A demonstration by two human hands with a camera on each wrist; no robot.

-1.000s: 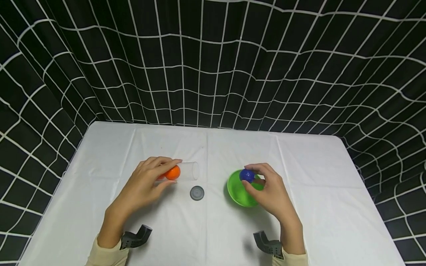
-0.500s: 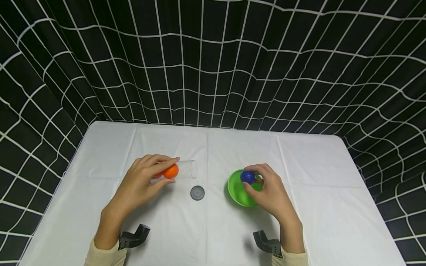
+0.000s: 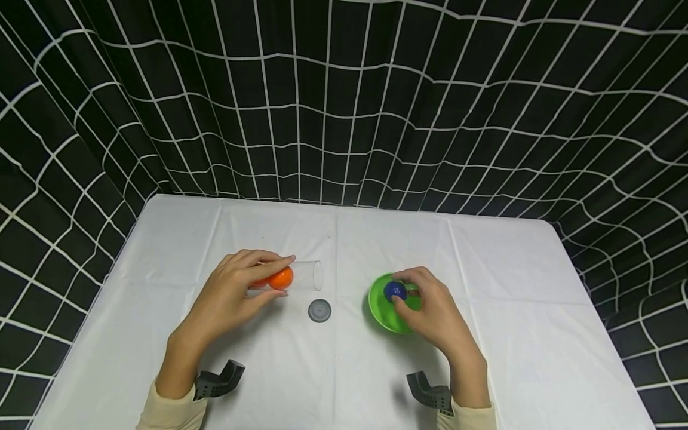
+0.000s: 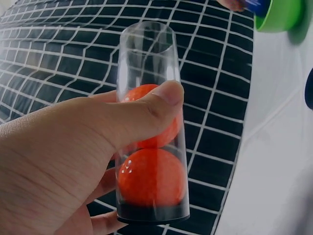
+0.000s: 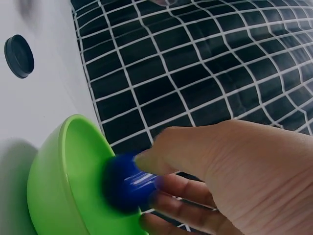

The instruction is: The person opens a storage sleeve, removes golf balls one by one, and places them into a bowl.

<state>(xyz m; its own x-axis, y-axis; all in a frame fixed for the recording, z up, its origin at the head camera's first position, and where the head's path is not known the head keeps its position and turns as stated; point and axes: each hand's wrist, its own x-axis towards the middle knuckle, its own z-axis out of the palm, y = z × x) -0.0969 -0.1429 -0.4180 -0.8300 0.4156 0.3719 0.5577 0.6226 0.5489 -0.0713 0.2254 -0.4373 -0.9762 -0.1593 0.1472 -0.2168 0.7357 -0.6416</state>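
Observation:
My left hand (image 3: 228, 295) grips a clear tube (image 4: 149, 54) lying sideways above the table, its open end pointing right. Two orange balls (image 4: 152, 177) sit one behind the other inside it, against a dark cap at the closed end. My right hand (image 3: 438, 310) pinches a dark blue ball (image 3: 395, 291) between thumb and fingers, at the mouth of a green bowl (image 3: 383, 316). In the right wrist view the blue ball (image 5: 128, 183) is blurred and partly within the bowl's rim. The bowl's bottom is partly hidden by the hand.
A round grey cap (image 3: 319, 310) lies on the white-covered table (image 3: 344, 370) between the tube and the bowl. Black curtain with a white grid (image 3: 344, 107) stands behind the table and along both sides.
My right hand has lowered the blue ball slightly toward the bowl and a little left. My left hand, with the tube, shifted slightly left and then back right.

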